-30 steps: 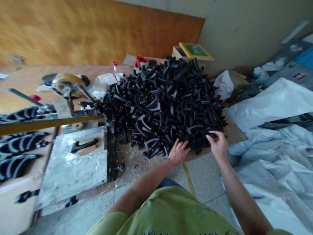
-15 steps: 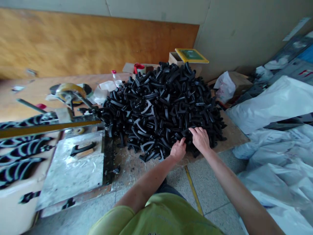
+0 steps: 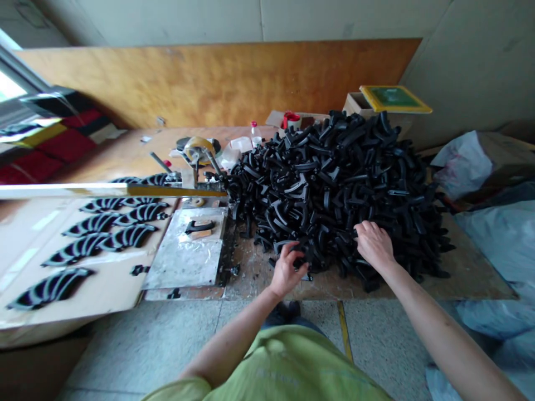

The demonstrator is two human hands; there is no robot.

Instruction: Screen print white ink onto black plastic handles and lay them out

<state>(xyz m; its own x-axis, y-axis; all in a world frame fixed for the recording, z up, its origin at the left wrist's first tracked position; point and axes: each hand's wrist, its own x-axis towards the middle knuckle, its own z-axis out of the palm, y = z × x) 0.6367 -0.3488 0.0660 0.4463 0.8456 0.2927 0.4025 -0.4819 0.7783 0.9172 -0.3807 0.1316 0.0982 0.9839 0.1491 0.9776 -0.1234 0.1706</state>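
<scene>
A big heap of black plastic handles [image 3: 334, 184] covers the right part of the worktable. At its front edge is my left hand [image 3: 287, 273], thumb and fingers curved and apart around a dark gap, with black handles just behind them. Farther right, my right hand [image 3: 375, 243] lies over the front of the heap with its fingers curled together on a black handle [image 3: 355, 233], mostly hidden by the hand. One single black handle [image 3: 199, 226] rests on a wooden block on a metal plate [image 3: 184, 262] to the left.
Rows of black handles [image 3: 79, 248] lie on cardboard at the left. A long bar [image 3: 167, 191] and a tape roll [image 3: 198, 149] stand behind the plate. A yellow-framed board [image 3: 395, 98] tops a box at the back. White sacks [image 3: 501, 239] sit at the right.
The view has swung left, showing more of the cardboard and stacked boxes. My left hand has moved left, away from my right hand, and its fingers have spread.
</scene>
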